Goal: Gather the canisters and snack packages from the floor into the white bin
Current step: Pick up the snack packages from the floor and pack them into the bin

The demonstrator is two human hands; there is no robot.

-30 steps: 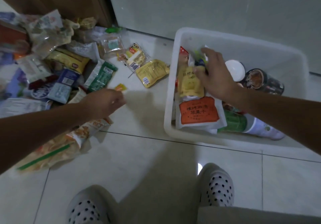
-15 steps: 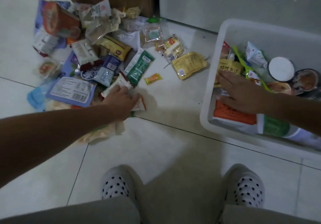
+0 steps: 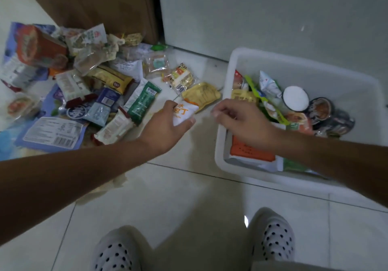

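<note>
A person crouches over a tiled floor (image 3: 189, 197), seen from above, both bare arms reaching forward.

The left hand (image 3: 165, 127) grips a small white and orange packet (image 3: 185, 112). The thumb presses its near edge and the curled fingers wrap its far side, so only one end is held and the rest sticks out toward the white bin (image 3: 315, 69). The packet is lifted just above the floor, beside a yellow packet (image 3: 201, 96) and near the bin's left wall, not yet over it.

The right hand (image 3: 243, 121) hangs over that left wall. Its fingers are loosely curled and seem to hold nothing, though motion blur hides whether they touch the rim.

Likely risks: the glossy packet could slip from such a partial grip as it crosses the rim. It could bump the right hand, which sits directly in its path. The bin's near side is already stacked with packets, so a careless drop may leave it perched on the edge or sliding back out.

A large pile of snack packages (image 3: 109, 94) remains on the floor to the left. Two canisters (image 3: 295, 100) already lie in the bin.
</note>
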